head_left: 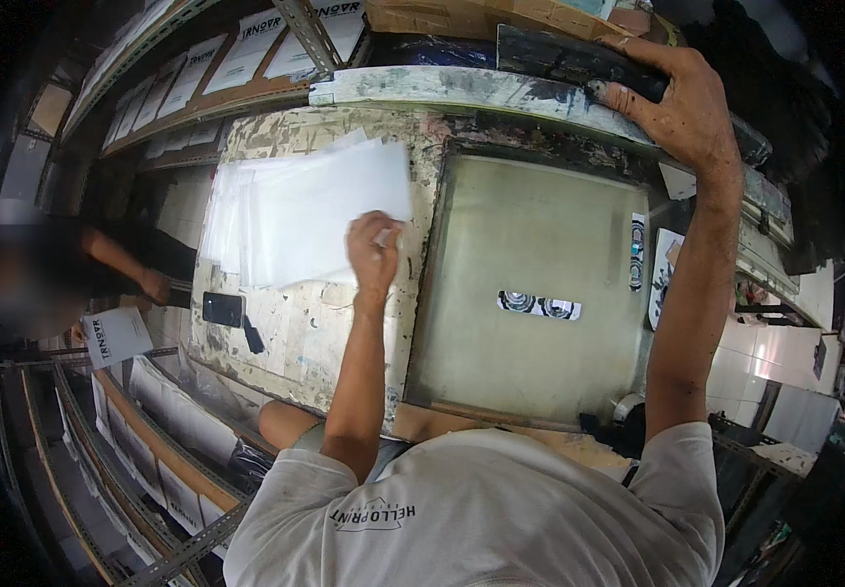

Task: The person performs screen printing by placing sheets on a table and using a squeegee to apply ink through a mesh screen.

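Note:
My left hand (373,252) is closed at the near right corner of a stack of thin white sheets (310,210). Its curled fingers pinch the top sheet, whose right edge is slightly blurred. Up at the far right, my right hand (682,103) grips a long black squeegee (554,64), thumb on the near side, against a paint-stained white beam. Between my arms lies a printing screen (530,225) with pale greenish mesh and a dark frame. A dark round design (540,304) shows in a small light strip on the mesh, and a similar strip stands near its right edge.
A black phone (224,309) lies on the stained table (290,342), left of my forearm. Racks with white printed packages (246,49) stand at the far left; more shelving (148,430) is nearer. At left, another person's hand (155,287) is near a white printed package (117,338).

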{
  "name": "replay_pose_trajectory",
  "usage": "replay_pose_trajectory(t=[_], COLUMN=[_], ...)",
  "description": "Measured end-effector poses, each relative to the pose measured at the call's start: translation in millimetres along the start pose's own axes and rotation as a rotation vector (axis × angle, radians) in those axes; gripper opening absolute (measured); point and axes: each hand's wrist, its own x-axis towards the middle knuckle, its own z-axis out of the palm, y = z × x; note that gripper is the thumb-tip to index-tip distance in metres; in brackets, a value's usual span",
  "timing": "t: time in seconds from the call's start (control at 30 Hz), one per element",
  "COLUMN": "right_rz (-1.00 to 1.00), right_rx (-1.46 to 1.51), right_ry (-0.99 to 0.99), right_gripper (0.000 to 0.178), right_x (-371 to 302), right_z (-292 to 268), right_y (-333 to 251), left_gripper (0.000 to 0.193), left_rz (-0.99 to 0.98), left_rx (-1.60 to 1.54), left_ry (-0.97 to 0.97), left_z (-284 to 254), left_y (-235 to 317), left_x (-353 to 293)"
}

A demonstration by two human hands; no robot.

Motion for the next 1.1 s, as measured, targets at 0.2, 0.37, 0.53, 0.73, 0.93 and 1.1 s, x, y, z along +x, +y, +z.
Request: replay_pose_trajectory(t=[0.2, 0.37, 0.53, 0.73, 0.93, 1.1], right_rz=[-0.002, 0.075, 0.048, -0.022, 0.024, 0.033], right_rx=[0.006, 0.139, 0.140, 0.133, 0.112, 0.115], right_ry=[0.057, -0.102, -0.060, 0.009, -0.029, -0.044], right_gripper=[0.061, 0.052, 0.054, 0.056, 0.057, 0.058], right_x=[-3.9, 9.8, 9.0, 5.8, 7.5, 8.1], right_z=[10.9, -17.2, -20.2, -14.1, -19.5, -14.9], right_y=[4.8, -27.8, -28.8, -20.5, -26.7, -22.2], left_gripper=[0.049, 0.053, 0.057, 0.055, 0.057, 0.058], left_rz=[0.025, 0.230, 0.344, 0.342, 0.396, 0.393], left_rx=[0.357, 0.245, 0.181, 0.125, 0.153, 0.144], left_ry=[-0.603, -0.697, -0.848, -0.911, -0.886, -0.906], left_z=[31.5, 99.8, 171.2, 194.8, 197.1, 196.6], left_y=[35.0, 49.2, 82.8, 114.0, 123.6, 131.4], left_x=[-40.7, -47.7, -38.9, -52.8, -75.7, -78.2])
